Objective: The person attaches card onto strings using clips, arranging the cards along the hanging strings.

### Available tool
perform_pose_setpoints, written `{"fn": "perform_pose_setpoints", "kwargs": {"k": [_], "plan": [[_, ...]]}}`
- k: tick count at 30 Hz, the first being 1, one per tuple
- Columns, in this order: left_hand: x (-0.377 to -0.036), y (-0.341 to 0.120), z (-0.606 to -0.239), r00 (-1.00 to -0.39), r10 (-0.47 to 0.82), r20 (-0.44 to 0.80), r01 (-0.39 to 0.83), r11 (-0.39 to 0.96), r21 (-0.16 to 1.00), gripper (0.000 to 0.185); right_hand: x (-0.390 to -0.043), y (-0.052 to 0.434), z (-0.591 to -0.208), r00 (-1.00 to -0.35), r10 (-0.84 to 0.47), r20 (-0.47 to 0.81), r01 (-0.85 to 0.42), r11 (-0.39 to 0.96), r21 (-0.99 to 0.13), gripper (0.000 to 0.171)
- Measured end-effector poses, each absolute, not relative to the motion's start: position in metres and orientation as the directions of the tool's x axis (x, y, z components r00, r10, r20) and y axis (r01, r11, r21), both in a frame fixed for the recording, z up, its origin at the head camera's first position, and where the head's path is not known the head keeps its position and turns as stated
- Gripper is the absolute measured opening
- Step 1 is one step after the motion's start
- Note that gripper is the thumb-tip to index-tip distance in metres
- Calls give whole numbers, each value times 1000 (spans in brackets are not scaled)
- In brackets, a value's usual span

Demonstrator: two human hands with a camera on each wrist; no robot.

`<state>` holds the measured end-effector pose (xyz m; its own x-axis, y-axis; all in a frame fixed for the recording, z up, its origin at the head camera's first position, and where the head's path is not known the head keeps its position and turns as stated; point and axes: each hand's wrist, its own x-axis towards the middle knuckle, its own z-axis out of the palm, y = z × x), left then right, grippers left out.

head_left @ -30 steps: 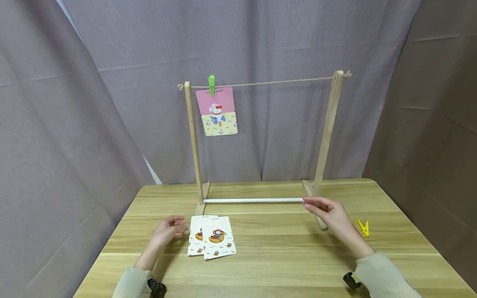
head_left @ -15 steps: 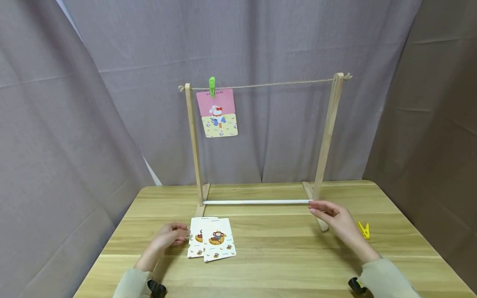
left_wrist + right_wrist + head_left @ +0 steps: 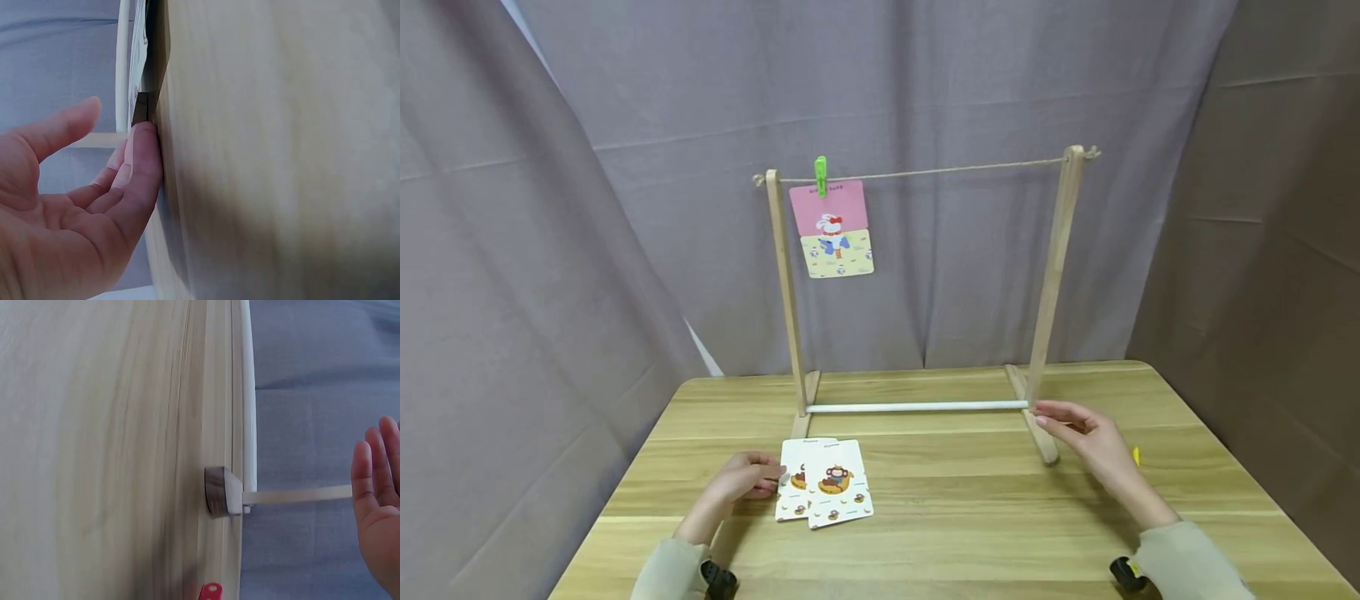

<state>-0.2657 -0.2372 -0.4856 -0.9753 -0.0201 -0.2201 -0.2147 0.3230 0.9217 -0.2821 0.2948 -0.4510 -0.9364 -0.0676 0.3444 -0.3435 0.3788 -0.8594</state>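
Two overlapping white cards printed with a monkey lie on the table: a left card [image 3: 790, 500] and, partly over it, a right card [image 3: 841, 500]. My left hand [image 3: 748, 477] is at the left card's edge, fingertips right at it. In the left wrist view its thumb [image 3: 78, 125] stands apart from the fingers. My right hand [image 3: 1086, 429] is by the right foot of a wooden stand [image 3: 1050, 283], holding nothing; its fingers [image 3: 362, 469] look straight in the right wrist view. A yellow clothespin [image 3: 1137, 456] is mostly hidden behind that wrist.
A string [image 3: 955, 170] runs between the stand's posts. A green clothespin [image 3: 821, 177] holds a pink and yellow rabbit card [image 3: 838, 250] on it. A white bar [image 3: 917, 407] joins the posts low down. A red piece [image 3: 210, 591] shows low in the right wrist view. Grey curtains [image 3: 700, 208] surround the table.
My left hand has shifted right, up to the left card's edge. My right hand has moved rightward off the white bar's end, past the post, and now covers most of the yellow clothespin.
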Motion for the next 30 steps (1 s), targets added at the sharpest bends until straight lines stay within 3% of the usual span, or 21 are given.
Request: {"fn": "perform_pose_setpoints", "kwargs": {"k": [30], "plan": [[-270,-234,-485,-973,-48,-227,-228,379,897,25,-271,370,-419,-916,138,377,-262,505,-822,37]]}}
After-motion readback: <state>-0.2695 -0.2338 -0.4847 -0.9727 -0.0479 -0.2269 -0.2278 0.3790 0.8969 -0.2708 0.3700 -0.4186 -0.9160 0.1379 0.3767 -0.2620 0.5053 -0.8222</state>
